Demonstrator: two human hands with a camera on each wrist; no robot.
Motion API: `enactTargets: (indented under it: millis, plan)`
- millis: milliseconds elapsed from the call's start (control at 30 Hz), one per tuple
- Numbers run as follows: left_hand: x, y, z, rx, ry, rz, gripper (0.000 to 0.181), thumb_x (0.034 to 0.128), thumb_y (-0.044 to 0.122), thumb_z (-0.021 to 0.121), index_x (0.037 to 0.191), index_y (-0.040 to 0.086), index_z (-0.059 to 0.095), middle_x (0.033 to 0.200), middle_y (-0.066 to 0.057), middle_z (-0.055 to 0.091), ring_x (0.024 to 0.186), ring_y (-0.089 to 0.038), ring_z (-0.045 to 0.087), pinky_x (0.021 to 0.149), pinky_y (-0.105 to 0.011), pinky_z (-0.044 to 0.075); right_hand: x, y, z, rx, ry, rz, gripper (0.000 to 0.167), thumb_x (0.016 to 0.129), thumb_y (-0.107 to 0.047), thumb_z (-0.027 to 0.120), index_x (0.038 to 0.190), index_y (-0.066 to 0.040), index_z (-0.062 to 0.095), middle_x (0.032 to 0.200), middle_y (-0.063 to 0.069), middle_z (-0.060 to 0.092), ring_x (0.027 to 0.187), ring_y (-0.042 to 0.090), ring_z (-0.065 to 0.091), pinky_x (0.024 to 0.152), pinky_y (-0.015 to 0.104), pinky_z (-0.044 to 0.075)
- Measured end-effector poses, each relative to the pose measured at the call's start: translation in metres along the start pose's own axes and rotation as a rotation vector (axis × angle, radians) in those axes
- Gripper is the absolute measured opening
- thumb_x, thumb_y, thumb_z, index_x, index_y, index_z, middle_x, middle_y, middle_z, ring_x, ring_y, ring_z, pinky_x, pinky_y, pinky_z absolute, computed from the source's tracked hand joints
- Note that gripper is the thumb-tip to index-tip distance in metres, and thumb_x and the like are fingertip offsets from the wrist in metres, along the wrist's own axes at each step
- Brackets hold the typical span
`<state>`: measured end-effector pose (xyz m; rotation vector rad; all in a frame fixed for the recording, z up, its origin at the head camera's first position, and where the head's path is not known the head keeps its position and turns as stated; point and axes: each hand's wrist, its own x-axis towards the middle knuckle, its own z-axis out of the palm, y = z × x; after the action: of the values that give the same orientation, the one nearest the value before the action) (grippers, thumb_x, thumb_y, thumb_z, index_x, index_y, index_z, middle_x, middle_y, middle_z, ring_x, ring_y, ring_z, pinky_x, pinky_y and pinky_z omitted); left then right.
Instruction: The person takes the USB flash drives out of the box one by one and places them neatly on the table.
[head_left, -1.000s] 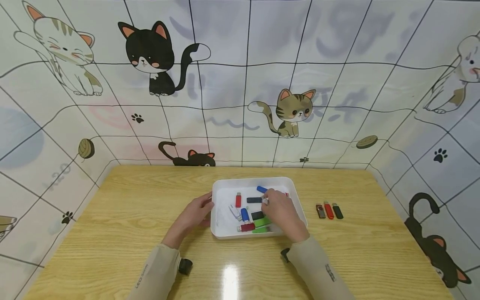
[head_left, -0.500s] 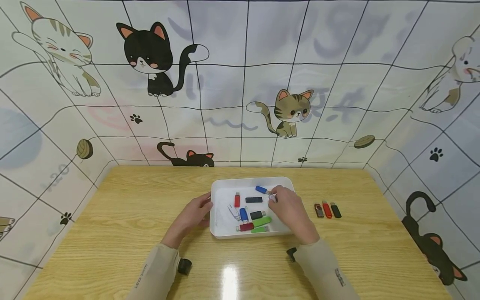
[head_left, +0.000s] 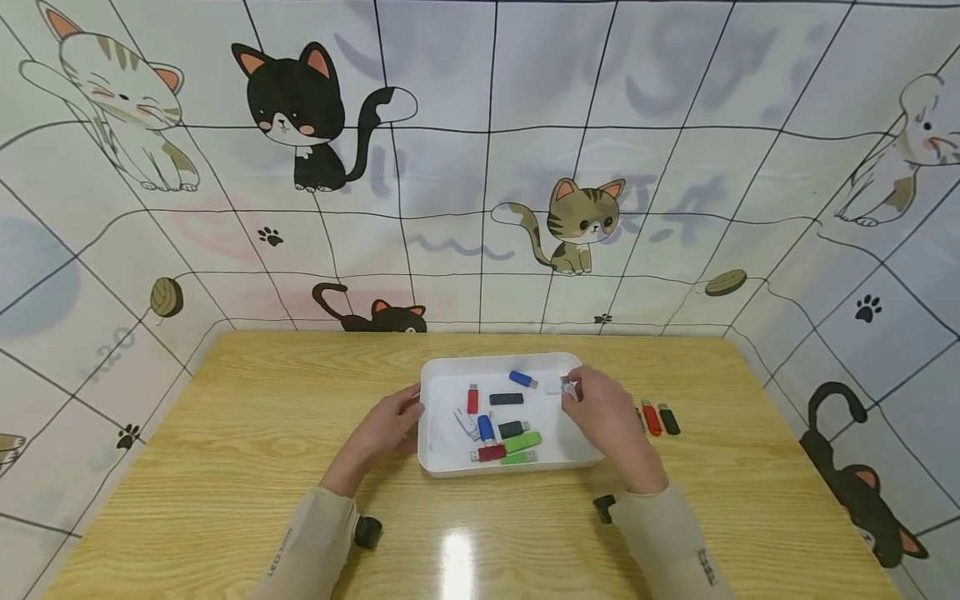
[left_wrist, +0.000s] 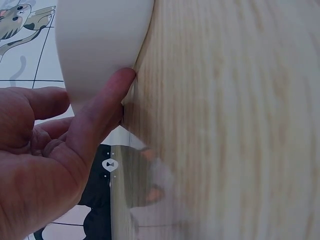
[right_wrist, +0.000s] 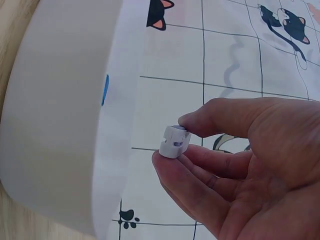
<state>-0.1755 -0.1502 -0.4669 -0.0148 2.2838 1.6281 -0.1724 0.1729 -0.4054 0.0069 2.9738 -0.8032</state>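
Note:
A white tray (head_left: 450,462) lies on the table with several USB flash drives in it. My left hand (head_left: 384,423) holds the tray's left end; in the left wrist view the thumb (left_wrist: 50,102) is at the rim and a fingertip is low on the outer wall. My right hand (head_left: 609,417) pinches a white USB flash drive (right_wrist: 175,141) between thumb and fingertips, above the tray's right end. Inside the tray are a blue drive (head_left: 521,379), a red one (head_left: 472,398), black ones (head_left: 506,399) and green ones (head_left: 522,442).
Right of the tray, a red drive (head_left: 651,418) and a black drive (head_left: 670,419) lie side by side on the wooden table (head_left: 735,483); a third beside them is mostly behind my right hand. A cat-print cloth (head_left: 450,183) stands around the table's back and sides.
My right hand has lifted the white drive and moved right with it, uncovering the blue drive and the tray's right part. It now covers most of one outer drive. My left hand stays put.

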Motion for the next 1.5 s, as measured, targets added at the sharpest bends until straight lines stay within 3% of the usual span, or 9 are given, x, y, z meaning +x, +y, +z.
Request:
enactTargets:
  millis: [233, 500, 800, 1033, 1333, 1500]
  plan:
    - [0.001, 0.000, 0.000, 0.010, 0.004, -0.003, 0.054, 0.1106, 0.011, 0.047, 0.162, 0.005, 0.033, 0.156, -0.024, 0.045, 0.123, -0.034, 0.059, 0.082, -0.042, 0.063, -0.002, 0.015, -0.014, 0.003, 0.025, -0.013, 0.035, 0.098, -0.013, 0.063, 0.128, 0.005, 0.062, 0.103, 0.015, 0.065, 0.083, 0.026, 0.056, 0.066, 0.035, 0.050]
    - [0.000, 0.000, 0.000, 0.012, -0.002, 0.009, 0.054, 0.1106, 0.011, 0.047, 0.162, 0.003, 0.032, 0.155, -0.024, 0.047, 0.122, -0.034, 0.060, 0.083, -0.043, 0.062, -0.003, 0.042, -0.036, 0.001, 0.047, -0.017, 0.039, 0.101, -0.017, 0.057, 0.130, 0.008, 0.059, 0.108, 0.019, 0.065, 0.087, 0.029, 0.057, 0.073, 0.042, 0.049]
    - [-0.001, 0.001, -0.001, 0.014, -0.001, 0.005, 0.054, 0.1105, 0.011, 0.047, 0.162, 0.004, 0.033, 0.153, -0.024, 0.049, 0.116, -0.031, 0.062, 0.082, -0.044, 0.062, -0.004, 0.071, -0.051, 0.024, 0.046, 0.031, 0.045, 0.101, -0.019, 0.056, 0.135, 0.010, 0.054, 0.113, 0.024, 0.064, 0.077, 0.025, 0.061, 0.061, 0.034, 0.048]
    - [0.002, -0.002, 0.000, 0.014, -0.003, 0.013, 0.054, 0.1104, 0.011, 0.048, 0.162, 0.004, 0.033, 0.152, -0.023, 0.051, 0.116, -0.031, 0.062, 0.082, -0.043, 0.062, -0.004, 0.095, -0.058, 0.018, 0.048, 0.076, 0.046, 0.101, -0.022, 0.055, 0.135, 0.009, 0.054, 0.115, 0.025, 0.064, 0.084, 0.029, 0.061, 0.064, 0.035, 0.046]
    - [0.001, 0.000, 0.002, 0.056, 0.001, 0.024, 0.053, 0.1103, 0.012, 0.048, 0.161, 0.004, 0.034, 0.153, -0.022, 0.050, 0.117, -0.031, 0.062, 0.081, -0.041, 0.063, -0.003, 0.127, -0.068, 0.034, 0.031, 0.112, 0.050, 0.102, -0.025, 0.052, 0.138, 0.011, 0.052, 0.124, 0.030, 0.062, 0.101, 0.043, 0.062, 0.078, 0.053, 0.051]
    - [0.001, 0.000, 0.000, 0.042, 0.002, 0.018, 0.052, 0.1109, 0.012, 0.047, 0.161, 0.005, 0.034, 0.152, -0.021, 0.051, 0.114, -0.030, 0.063, 0.082, -0.042, 0.062, -0.003, 0.135, -0.071, 0.046, -0.001, 0.141, 0.053, 0.102, -0.026, 0.053, 0.138, 0.013, 0.050, 0.128, 0.034, 0.058, 0.107, 0.047, 0.059, 0.083, 0.056, 0.051]
